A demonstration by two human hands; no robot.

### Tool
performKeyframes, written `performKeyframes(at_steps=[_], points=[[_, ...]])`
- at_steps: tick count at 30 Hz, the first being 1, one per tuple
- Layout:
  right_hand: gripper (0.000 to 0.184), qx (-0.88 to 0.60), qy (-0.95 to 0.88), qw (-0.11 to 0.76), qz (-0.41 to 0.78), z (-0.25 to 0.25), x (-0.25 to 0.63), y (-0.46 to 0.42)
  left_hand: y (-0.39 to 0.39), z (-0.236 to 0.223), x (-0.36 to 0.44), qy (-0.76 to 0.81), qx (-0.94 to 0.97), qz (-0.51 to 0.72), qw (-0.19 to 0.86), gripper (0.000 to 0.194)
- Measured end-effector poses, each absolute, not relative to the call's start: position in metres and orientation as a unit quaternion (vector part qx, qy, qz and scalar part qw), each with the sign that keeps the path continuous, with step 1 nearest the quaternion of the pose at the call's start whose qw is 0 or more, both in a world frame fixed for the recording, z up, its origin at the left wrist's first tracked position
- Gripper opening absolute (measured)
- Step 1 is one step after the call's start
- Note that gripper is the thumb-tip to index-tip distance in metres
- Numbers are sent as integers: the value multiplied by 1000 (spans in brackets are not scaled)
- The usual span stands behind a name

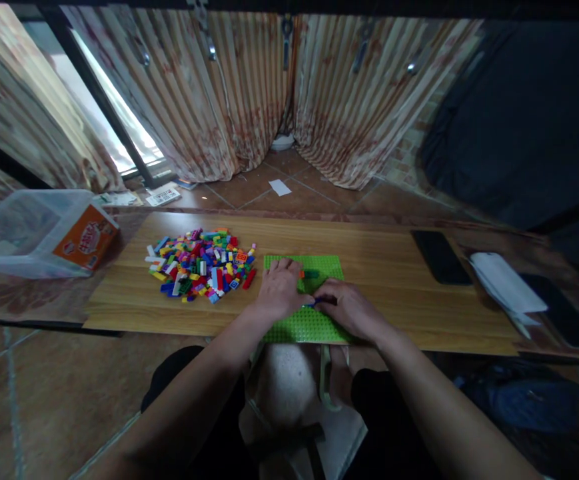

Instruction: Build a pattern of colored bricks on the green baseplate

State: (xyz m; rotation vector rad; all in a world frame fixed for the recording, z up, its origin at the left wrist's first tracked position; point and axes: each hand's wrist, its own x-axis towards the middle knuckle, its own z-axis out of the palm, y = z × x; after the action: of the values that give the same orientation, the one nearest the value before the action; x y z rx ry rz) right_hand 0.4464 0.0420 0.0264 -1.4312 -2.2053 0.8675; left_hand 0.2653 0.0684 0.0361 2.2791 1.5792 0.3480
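Observation:
A light green studded baseplate (329,267) lies on the wooden board in front of me. My left hand (280,288) rests over its left half, fingers laid out on the plate and thumb reaching right toward a small dark blue brick (318,301). On the plate's right side, my right hand (349,308) pinches that blue brick between thumb and fingers, low over the studs. Just beyond the hands, a dark green brick (312,274) and a small orange-red brick (302,274) sit on the plate. Part of the plate is hidden beneath both hands.
Left of the plate spreads a heap of mixed coloured bricks (202,263). A clear plastic bin (29,227) with an orange label stands at the far left. To the right lie a black phone (440,257) and a white flat object (509,283). Curtains (239,100) hang beyond the table.

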Motion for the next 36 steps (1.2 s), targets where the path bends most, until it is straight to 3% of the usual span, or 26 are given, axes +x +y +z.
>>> performKeyframes(at_steps=[6,13,21,28,36], points=[[18,-554,-732,236,319,28,470,50,89,36,239,489,820,178,238,69],[25,-584,-725,260,257,25,473,62,77,44,232,470,839,82,262,94],[46,-509,-774,256,277,22,455,57,78,37,236,475,843,87,237,97],[65,-516,-789,197,269,10,453,63,83,35,239,465,845,92,246,98],[64,-508,-805,174,251,-9,456,75,83,28,237,458,849,97,244,99]])
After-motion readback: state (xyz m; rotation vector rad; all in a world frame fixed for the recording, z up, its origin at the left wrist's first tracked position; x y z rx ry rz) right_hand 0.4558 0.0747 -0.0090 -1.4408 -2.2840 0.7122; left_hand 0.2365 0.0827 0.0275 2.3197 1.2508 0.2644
